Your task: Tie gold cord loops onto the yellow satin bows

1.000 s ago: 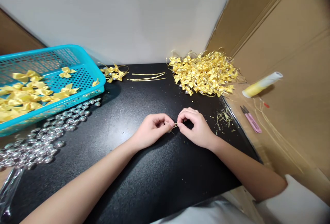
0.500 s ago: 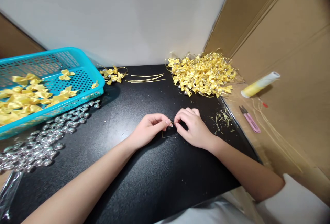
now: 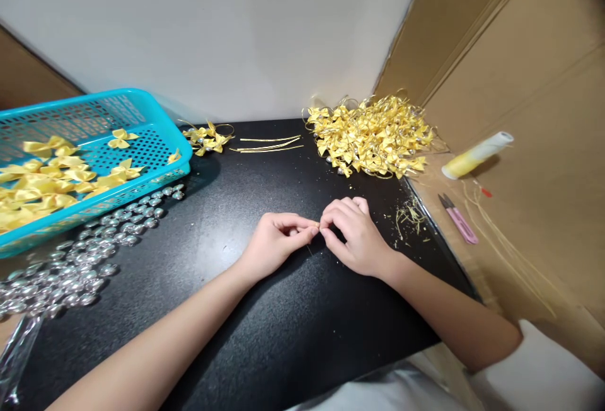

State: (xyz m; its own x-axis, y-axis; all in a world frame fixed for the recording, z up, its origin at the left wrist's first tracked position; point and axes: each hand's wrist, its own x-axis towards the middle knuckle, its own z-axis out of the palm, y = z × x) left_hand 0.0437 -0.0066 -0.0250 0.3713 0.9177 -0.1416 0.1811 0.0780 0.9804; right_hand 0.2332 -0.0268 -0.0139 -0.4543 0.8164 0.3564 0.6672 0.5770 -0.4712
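My left hand (image 3: 278,239) and my right hand (image 3: 354,234) meet fingertip to fingertip above the middle of the black table (image 3: 246,335). Both are closed in a pinch on a thin gold cord (image 3: 309,249). Only a short bit of the cord shows below the left fingertips; the rest is hidden by the fingers. Beyond the hands, several cut lengths of gold cord (image 3: 267,148) lie side by side. To their left is a small group of yellow bows with cord loops (image 3: 208,138).
A blue basket (image 3: 155,127) of yellow bows stands left, with silver beads (image 3: 89,260) along its front. A heap of corded bows (image 3: 373,137) lies back right, near cord scraps (image 3: 411,215). Pink thread snips (image 3: 460,222) and a yellow-white spool (image 3: 477,156) lie at the right.
My left fingertips have moved slightly right, right up to my right fingertips. The bent cord that showed below them is now mostly out of sight.
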